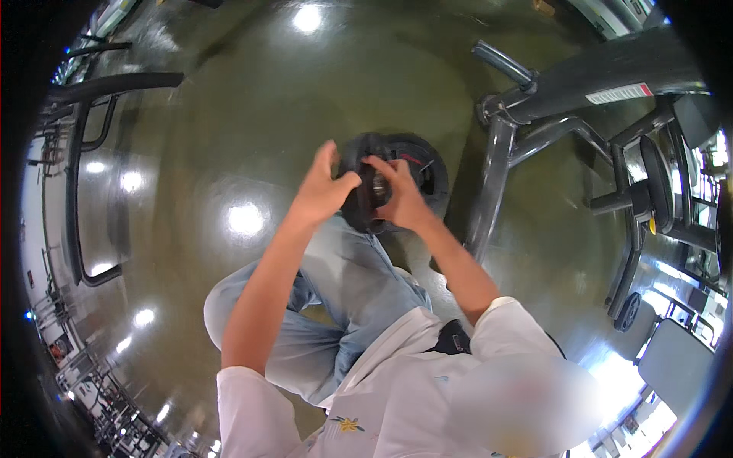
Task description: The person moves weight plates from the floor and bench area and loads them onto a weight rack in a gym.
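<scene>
A black weight plate (358, 209) stands nearly on edge in front of me, blurred, with a shiny metal hub (379, 186) at its middle. My right hand (405, 197) grips it around the hub, fingers above and thumb below. On the plate's other side is my left hand (322, 193), its thumb and fingers spread. Its thumb tip meets the plate's outline; I cannot tell whether they touch. Behind the upright plate, a second black weight plate (438, 172) with red marking lies flat on the floor, partly covered by the first plate and my right hand.
A dark metal gym machine frame (493, 183) rises close on the right, a peg (504, 64) jutting from its top. My bent legs in jeans (343, 275) are just below the plates. Another black frame (74, 189) stands left on the glossy green floor (257, 97).
</scene>
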The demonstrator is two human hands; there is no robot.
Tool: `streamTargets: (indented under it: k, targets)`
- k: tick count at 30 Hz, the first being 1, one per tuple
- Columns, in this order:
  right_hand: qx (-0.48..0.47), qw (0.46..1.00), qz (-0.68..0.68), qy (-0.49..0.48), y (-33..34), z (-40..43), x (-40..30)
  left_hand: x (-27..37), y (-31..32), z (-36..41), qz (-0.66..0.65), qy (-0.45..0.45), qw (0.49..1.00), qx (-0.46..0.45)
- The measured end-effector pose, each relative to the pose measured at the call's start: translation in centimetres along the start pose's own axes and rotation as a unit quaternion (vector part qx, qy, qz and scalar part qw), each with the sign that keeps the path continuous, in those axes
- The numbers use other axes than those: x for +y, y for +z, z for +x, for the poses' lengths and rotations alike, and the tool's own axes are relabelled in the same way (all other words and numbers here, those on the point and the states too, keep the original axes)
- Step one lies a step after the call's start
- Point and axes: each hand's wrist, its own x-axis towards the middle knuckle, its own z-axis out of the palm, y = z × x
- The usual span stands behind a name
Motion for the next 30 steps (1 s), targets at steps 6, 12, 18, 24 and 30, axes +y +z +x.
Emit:
streamTargets:
  k: [6, 12, 18, 24, 30]
  targets:
    - [-0.064, 0.936, -0.341, 0.056, -4.1, 1.4, 3.8, 6.3, -13.5, -2.3, 0.093, 0.014, 0.990, 0.105]
    - [-0.158, 0.825, -0.542, -0.012, -1.9, 2.7, 8.0, 4.6, -18.7, -5.1, 0.079, 0.038, 0.995, 0.057]
    - [-0.198, 0.819, -0.537, 0.052, 0.2, 2.6, 9.9, 4.2, -16.4, -5.5, 0.071, -0.021, 0.997, -0.023]
    - [-0.156, 0.823, -0.540, 0.081, 1.0, 2.2, 9.9, 4.6, -17.3, -4.9, 0.068, -0.007, 0.997, -0.030]
    - [-0.119, 0.840, -0.520, 0.095, 1.7, 1.6, 10.6, 8.3, -14.3, -1.7, 0.022, 0.028, 0.995, -0.095]
